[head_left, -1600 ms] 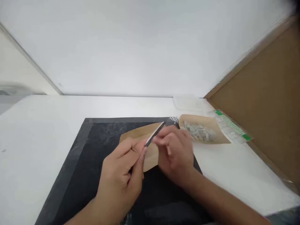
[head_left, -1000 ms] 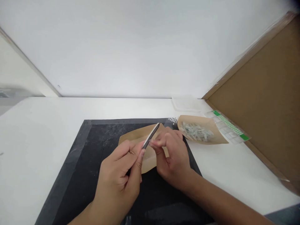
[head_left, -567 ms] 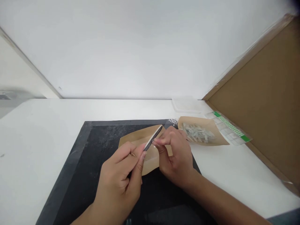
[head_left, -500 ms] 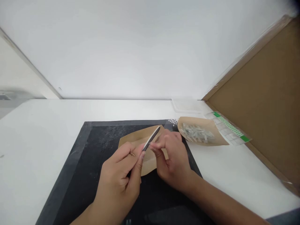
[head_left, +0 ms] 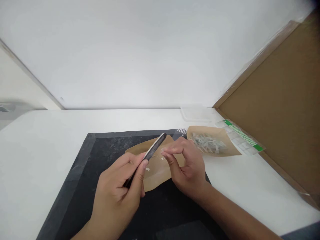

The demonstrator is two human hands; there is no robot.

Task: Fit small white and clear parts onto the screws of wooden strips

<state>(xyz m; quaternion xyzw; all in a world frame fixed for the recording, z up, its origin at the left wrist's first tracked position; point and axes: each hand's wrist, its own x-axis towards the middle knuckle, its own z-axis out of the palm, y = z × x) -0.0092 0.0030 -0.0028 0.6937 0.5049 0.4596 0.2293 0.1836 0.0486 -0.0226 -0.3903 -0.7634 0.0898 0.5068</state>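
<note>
My left hand is closed around a nail file, dark on its face with a pale edge. The file slants up and to the right, its far end free. To the right of it, my right hand pinches a small clear piece between thumb and forefinger, apart from the file; its exact shape is hard to make out. Beneath both hands lies a sheet of brown paper with a few tiny whitish bits on it.
A black mat covers the middle of the white table. At right are brown paper bearing many clear slivers, a clear sheet with a green strip, and a translucent tray. Cardboard stands upright on the right.
My left hand and the file have shifted slightly left and down. The right fingertips have come away from the file, baring whitish bits on the paper. The view has shifted a little.
</note>
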